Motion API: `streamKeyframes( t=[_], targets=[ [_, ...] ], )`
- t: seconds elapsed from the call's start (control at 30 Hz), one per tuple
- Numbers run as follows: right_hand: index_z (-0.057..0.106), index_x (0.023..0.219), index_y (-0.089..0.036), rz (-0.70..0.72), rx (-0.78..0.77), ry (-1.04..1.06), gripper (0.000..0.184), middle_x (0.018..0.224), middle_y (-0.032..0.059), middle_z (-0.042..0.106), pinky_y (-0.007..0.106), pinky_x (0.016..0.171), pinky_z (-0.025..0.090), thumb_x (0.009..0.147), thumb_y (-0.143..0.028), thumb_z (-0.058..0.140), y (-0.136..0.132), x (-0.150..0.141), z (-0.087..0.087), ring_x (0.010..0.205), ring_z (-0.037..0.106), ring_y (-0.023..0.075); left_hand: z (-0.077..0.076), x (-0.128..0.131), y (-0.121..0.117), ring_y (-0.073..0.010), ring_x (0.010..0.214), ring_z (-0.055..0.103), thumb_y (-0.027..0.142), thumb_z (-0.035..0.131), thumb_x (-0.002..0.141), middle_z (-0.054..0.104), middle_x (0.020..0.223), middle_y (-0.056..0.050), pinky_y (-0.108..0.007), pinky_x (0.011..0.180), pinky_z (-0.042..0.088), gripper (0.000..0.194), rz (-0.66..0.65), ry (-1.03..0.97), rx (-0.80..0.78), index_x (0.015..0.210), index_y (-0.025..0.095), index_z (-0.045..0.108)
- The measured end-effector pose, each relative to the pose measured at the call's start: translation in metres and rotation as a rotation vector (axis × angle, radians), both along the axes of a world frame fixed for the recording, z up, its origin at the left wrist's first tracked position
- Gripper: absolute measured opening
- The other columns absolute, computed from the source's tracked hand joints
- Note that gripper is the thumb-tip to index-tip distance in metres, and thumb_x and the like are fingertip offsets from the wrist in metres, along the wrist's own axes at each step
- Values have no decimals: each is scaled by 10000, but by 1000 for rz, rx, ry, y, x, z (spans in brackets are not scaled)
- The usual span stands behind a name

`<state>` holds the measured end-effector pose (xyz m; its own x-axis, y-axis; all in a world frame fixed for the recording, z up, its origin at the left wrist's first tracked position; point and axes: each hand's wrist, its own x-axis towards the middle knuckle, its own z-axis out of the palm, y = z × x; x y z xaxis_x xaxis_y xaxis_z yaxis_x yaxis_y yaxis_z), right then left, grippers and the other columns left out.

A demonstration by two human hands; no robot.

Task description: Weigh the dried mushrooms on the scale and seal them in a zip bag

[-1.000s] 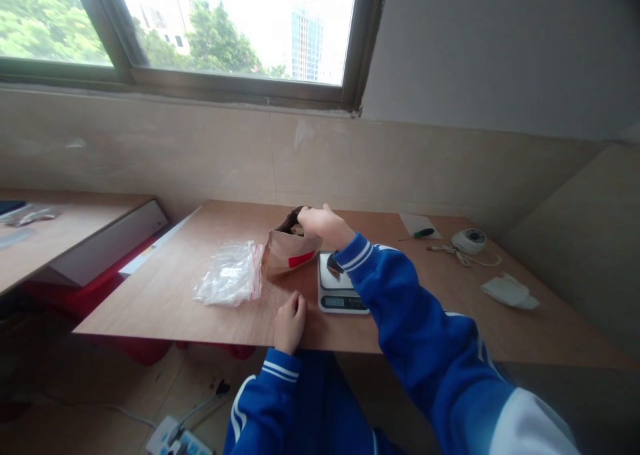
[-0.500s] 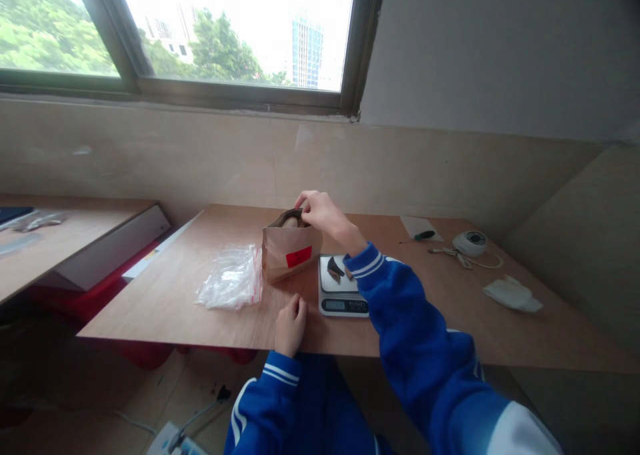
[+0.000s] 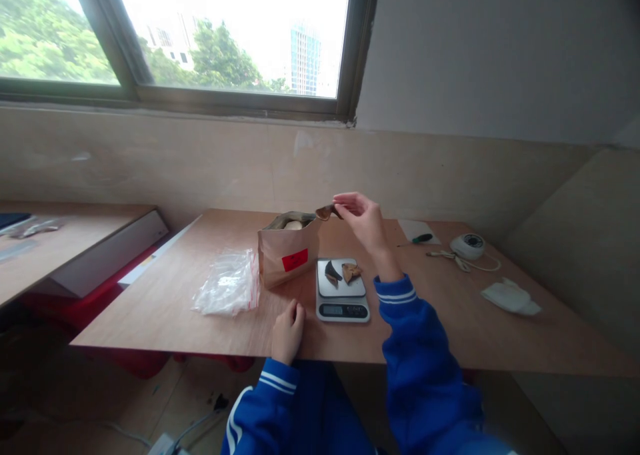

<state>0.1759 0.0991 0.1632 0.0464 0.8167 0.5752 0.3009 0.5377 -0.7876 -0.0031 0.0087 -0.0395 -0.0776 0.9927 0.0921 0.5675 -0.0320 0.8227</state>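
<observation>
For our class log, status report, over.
Right hand pinching brown piece above table. Left hand resting at table edge, holding nothing visible. Two pieces on scale.

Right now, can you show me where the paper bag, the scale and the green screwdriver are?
Paper bag [image 3: 290, 242]: head view, on its front, just above the red label.
Scale [image 3: 344, 310]: head view, on its dark front panel.
Green screwdriver [image 3: 423, 238]: head view, on its handle.

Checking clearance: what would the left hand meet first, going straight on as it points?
The left hand would probably meet the red-labelled brown paper bag, low on its front; the depth of the gap is unclear.
</observation>
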Motion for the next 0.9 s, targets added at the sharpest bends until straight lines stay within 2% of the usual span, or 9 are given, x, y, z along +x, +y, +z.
streamKeyframes(
  t=[0.1, 0.2, 0.23, 0.3, 0.37, 0.47, 0.63, 0.77, 0.9],
  targets=[
    [646, 982, -157, 38, -123, 134, 237, 989, 85, 712, 306, 840, 528, 770, -265, 640, -23, 21, -38, 917, 671, 173, 0, 0, 0, -197, 691, 613, 339, 367, 888, 620, 679, -33, -269, 632, 358, 266, -5, 0, 15, 707, 215, 517],
    [669, 932, -168, 86, -344, 141, 217, 961, 90, 717, 337, 805, 543, 747, -281, 657, -51, 34, -91, 895, 681, 201, 1, 0, -1, -200, 688, 611, 358, 349, 896, 616, 680, -33, -272, 631, 350, 284, -24, 7, 6, 704, 217, 503],
    [675, 912, -167, 58, -394, 149, 206, 958, 95, 718, 351, 811, 543, 744, -285, 656, -59, 37, -109, 892, 682, 209, 1, 0, -2, -201, 695, 612, 361, 345, 898, 619, 690, -35, -273, 637, 351, 287, -30, 13, -3, 705, 217, 501],
    [677, 860, -167, -73, -397, 187, 198, 911, 97, 722, 363, 803, 544, 721, -308, 674, -70, 40, -140, 855, 685, 218, 1, 0, -2, -202, 708, 615, 361, 340, 900, 622, 701, -37, -274, 647, 354, 287, -38, 27, -20, 709, 218, 500],
    [672, 855, -166, -184, -365, 212, 218, 891, 100, 720, 370, 792, 545, 717, -335, 677, -73, 41, -162, 829, 683, 223, 2, 0, -3, -203, 711, 617, 354, 340, 901, 621, 697, -36, -274, 649, 354, 280, -42, 42, -24, 714, 219, 499],
    [664, 882, -161, -232, -323, 198, 244, 903, 114, 714, 380, 788, 541, 726, -348, 661, -66, 42, -176, 836, 676, 232, 3, 1, -3, -205, 711, 620, 340, 348, 899, 630, 697, -37, -274, 642, 353, 272, -33, 66, -12, 711, 219, 504],
    [664, 931, -179, -232, -301, 47, 213, 988, 121, 702, 400, 819, 518, 766, -300, 605, -58, 45, -173, 946, 645, 254, 2, 2, -2, -209, 726, 629, 332, 359, 898, 654, 721, -44, -272, 633, 363, 274, -13, 103, -14, 707, 218, 518],
    [669, 936, -198, -288, -282, 5, 225, 1010, 108, 692, 405, 843, 495, 774, -339, 601, -67, 52, -173, 952, 623, 253, 1, 1, -2, -213, 733, 634, 342, 362, 893, 659, 720, -44, -278, 648, 379, 278, -9, 108, -7, 701, 221, 523],
    [660, 935, -187, -370, -337, 154, 282, 1001, 111, 689, 385, 819, 502, 793, -413, 569, -87, 70, -189, 906, 636, 241, 1, 1, -2, -216, 744, 636, 359, 364, 886, 663, 727, -51, -286, 665, 389, 286, -3, 93, 0, 706, 218, 535]
  ],
)
